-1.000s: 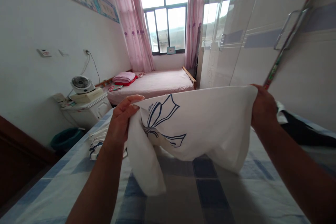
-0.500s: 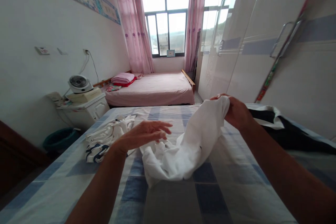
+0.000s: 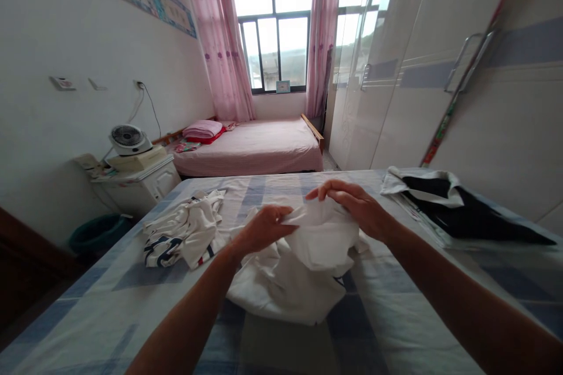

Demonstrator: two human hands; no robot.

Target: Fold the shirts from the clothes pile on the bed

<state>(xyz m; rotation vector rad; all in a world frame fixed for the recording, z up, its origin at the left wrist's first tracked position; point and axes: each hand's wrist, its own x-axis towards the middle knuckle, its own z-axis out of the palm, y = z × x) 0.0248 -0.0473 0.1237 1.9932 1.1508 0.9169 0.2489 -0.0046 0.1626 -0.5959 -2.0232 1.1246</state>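
A crumpled white garment (image 3: 290, 290) lies partly on the bed in front of me, its upper part lifted between my hands. I cannot make out its exact kind; a small dark mark shows near its right side. My left hand (image 3: 264, 227) is closed, pinching the raised edge between thumb and fingers. On the right, my right hand (image 3: 352, 202) is closed on the top of the same cloth. Left of the garment rests a loose pile of white clothes (image 3: 187, 228) with dark blue print. To the right lies a folded stack of black and white clothes (image 3: 457, 205).
The bed's blue and white checked sheet (image 3: 145, 310) spreads under everything. Beyond it stands a second bed (image 3: 264, 149) with pink bedding. A white bedside cabinet (image 3: 149, 179) with a fan (image 3: 130, 138) is at the left, a wardrobe (image 3: 409, 70) at the right.
My left hand has gone from open and empty to gripping the garment. My right hand has moved left and slightly down with its edge. The view has shifted a little right.
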